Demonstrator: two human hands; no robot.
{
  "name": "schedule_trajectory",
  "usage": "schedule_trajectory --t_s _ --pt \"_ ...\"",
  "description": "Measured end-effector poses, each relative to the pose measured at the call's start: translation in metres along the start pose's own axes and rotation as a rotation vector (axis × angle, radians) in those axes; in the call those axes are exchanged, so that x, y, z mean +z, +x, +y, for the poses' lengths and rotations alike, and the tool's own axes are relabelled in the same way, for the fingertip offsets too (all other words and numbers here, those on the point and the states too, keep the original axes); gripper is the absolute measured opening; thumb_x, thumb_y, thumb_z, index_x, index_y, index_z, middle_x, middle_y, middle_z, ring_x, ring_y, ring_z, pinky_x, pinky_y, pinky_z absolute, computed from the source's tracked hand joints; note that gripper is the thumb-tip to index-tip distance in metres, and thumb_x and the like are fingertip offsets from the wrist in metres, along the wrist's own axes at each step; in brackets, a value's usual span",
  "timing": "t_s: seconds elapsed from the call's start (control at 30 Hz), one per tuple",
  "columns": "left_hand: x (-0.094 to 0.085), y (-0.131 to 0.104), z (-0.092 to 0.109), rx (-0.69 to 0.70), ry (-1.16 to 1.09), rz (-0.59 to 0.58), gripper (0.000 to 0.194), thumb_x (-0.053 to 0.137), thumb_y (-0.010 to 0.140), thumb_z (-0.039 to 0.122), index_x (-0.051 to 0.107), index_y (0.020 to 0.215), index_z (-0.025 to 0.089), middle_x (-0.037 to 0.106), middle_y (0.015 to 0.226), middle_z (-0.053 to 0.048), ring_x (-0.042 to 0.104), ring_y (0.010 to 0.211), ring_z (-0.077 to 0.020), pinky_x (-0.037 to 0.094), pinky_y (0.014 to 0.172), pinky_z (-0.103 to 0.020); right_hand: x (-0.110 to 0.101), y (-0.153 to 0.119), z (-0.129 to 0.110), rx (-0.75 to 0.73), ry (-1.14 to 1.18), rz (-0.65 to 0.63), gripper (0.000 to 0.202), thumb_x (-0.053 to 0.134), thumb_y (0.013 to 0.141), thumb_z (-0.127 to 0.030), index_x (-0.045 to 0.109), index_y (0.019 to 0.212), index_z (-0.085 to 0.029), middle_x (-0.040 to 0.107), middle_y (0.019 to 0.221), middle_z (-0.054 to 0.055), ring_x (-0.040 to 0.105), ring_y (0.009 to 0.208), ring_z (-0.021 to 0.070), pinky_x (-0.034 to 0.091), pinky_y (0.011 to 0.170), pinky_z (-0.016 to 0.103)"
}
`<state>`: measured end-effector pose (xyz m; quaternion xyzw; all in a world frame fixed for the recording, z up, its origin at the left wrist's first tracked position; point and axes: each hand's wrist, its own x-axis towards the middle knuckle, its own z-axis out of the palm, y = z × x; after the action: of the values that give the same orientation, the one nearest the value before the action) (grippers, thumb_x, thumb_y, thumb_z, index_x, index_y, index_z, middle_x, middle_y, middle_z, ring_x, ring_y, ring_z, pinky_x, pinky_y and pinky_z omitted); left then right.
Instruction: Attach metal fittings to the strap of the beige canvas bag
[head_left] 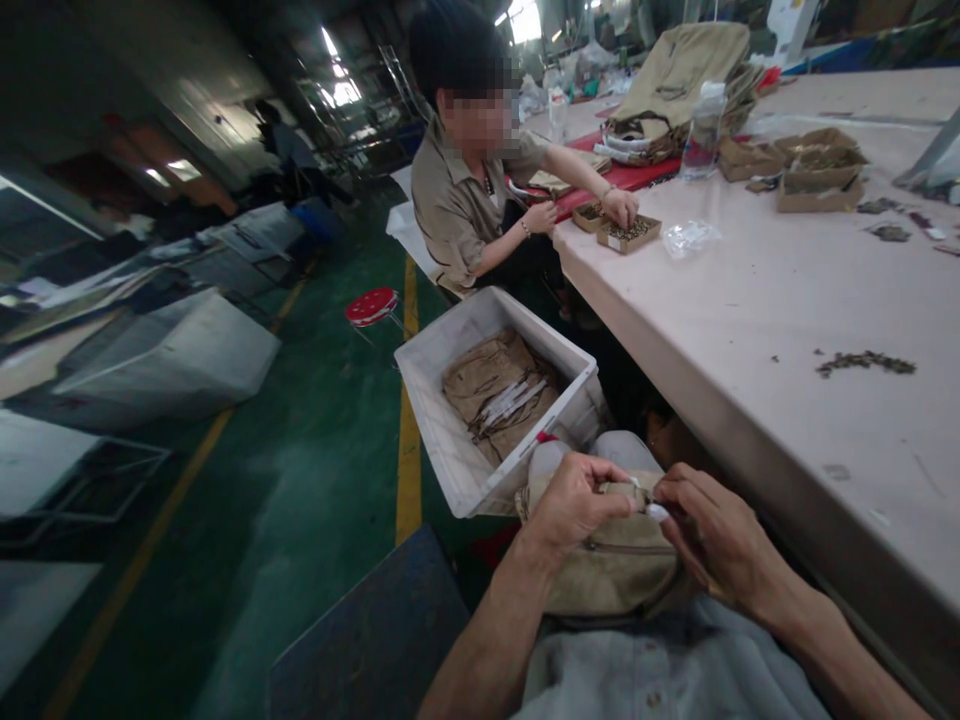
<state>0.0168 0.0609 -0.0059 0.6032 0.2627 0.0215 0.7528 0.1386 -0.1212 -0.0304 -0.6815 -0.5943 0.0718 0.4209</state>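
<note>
A khaki canvas bag point(615, 580) with a zipper across it rests on my lap. My left hand point(577, 500) is closed on the bag's upper edge, pinching a strap or fold of the fabric. Close beside it, my right hand point(705, 525) has its fingers pinched at the same strap. Between the two hands shows a small metal piece, with a bit of white by the right fingertips. The exact part under the right fingers is hidden.
A white plastic crate point(442, 430) holding folded brown bags stands ahead. Along my right runs a table point(720, 330) with small metal parts point(866, 362), cardboard boxes point(821, 180) and a bottle point(703, 130). A co-worker point(465, 200) reaches into a parts box point(630, 235). A red stool point(371, 306) stands beyond.
</note>
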Motion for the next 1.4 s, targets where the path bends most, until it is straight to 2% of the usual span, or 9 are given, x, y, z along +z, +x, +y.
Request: schedule_trajectory --t_s 0.17,0.4,0.67,0.83,0.97,1.17,1.27,1.4 --pt "0.0 -0.001 -0.004 -0.029 0.008 0.01 0.026 0.084 0.059 0.021 0.079 0.083 0.011 0.07 0.07 -0.003 0.057 0.064 -0.0134 0.041 0.061 -0.024 0.0 -0.003 0.002 0.008 -0.043 -0.058 0.019 0.051 0.097 -0.013 0.052 0.113 -0.022 0.057 0.102 0.007 0.055 0.087 0.0207 0.046 0.075 0.036" --pt "0.003 0.0 -0.003 0.034 0.086 0.055 0.026 0.084 0.058 0.02 0.081 0.082 0.011 0.071 0.075 -0.003 0.057 0.071 -0.0147 0.041 0.066 -0.024 0.003 -0.005 -0.002 -0.044 -0.146 0.005 0.017 0.05 0.095 -0.009 0.05 0.107 -0.021 0.056 0.095 0.006 0.051 0.081 0.0208 0.042 0.071 0.035" --pt "0.003 -0.002 -0.016 -0.041 0.021 -0.025 0.022 0.083 0.064 0.021 0.077 0.083 0.01 0.072 0.069 -0.006 0.062 0.064 -0.0159 0.044 0.062 -0.025 0.007 -0.012 0.003 -0.05 -0.168 -0.041 0.019 0.053 0.09 -0.011 0.049 0.107 -0.019 0.056 0.096 0.008 0.053 0.084 0.0239 0.045 0.073 0.039" --pt "0.005 -0.004 -0.018 -0.041 0.004 0.002 0.026 0.085 0.06 0.02 0.078 0.083 0.01 0.072 0.069 -0.005 0.062 0.062 -0.0154 0.043 0.06 -0.024 0.002 -0.015 0.002 -0.042 -0.166 -0.096 0.018 0.052 0.092 -0.013 0.048 0.107 -0.021 0.059 0.101 0.01 0.056 0.089 0.0253 0.046 0.073 0.038" --pt "0.008 -0.01 -0.013 0.032 0.164 0.066 0.024 0.085 0.06 0.019 0.08 0.082 0.011 0.072 0.073 -0.004 0.058 0.066 -0.0147 0.04 0.059 -0.024 -0.003 -0.016 0.0 0.016 -0.124 -0.137 0.013 0.051 0.094 -0.014 0.047 0.104 -0.022 0.058 0.099 0.007 0.056 0.088 0.0236 0.045 0.075 0.038" --pt "0.014 -0.021 -0.003 0.171 0.484 0.206 0.021 0.081 0.065 0.019 0.083 0.085 0.013 0.072 0.077 -0.005 0.058 0.074 -0.0189 0.04 0.063 -0.026 -0.009 -0.014 0.003 0.15 0.078 -0.194 0.002 0.05 0.099 -0.023 0.049 0.101 -0.022 0.056 0.093 0.003 0.055 0.08 0.0185 0.044 0.074 0.033" --pt "0.016 -0.022 0.0 0.18 0.529 0.192 0.021 0.079 0.066 0.018 0.083 0.086 0.014 0.072 0.079 -0.004 0.059 0.077 -0.0189 0.042 0.067 -0.027 -0.006 -0.012 0.004 0.222 0.158 -0.163 0.007 0.049 0.099 -0.027 0.051 0.096 -0.021 0.056 0.089 0.002 0.056 0.079 0.018 0.044 0.074 0.032" --pt "0.013 -0.019 -0.004 0.139 0.523 0.147 0.021 0.078 0.065 0.02 0.083 0.085 0.014 0.069 0.072 -0.003 0.056 0.071 -0.0171 0.038 0.062 -0.026 0.002 -0.01 0.008 0.293 0.226 -0.154 0.011 0.053 0.094 -0.028 0.053 0.086 -0.02 0.053 0.082 0.001 0.052 0.075 0.0173 0.04 0.07 0.031"
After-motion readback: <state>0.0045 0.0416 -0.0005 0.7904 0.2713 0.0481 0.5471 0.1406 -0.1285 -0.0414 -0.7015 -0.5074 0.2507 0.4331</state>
